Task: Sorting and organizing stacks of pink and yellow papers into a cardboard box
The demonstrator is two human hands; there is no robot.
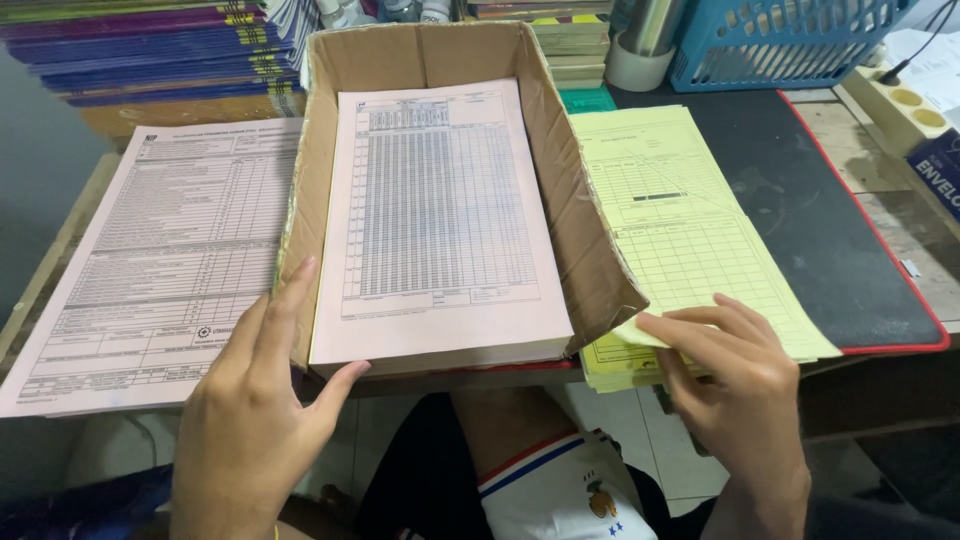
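Both hands work at the near edge of the desk. Left hand (255, 415) is spread, fingers up along the near left corner of the cardboard box (585, 215) and thumb hooked under the front of the pink form stack (440, 215) that fills it. Right hand (735, 385) has its fingers pressed flat on the near corner of the yellow form stack (680, 230), with the thumb tucked beneath the top sheets, lifting them slightly. That yellow stack lies just right of the box, partly under its splayed right flap, on a black desk mat (840, 220) with a red edge. Left of the box lies a second pile of pink printed forms (150, 250). Behind stand stacked coloured booklets (150, 45), and a blue plastic basket (780, 40) sits at the far right.
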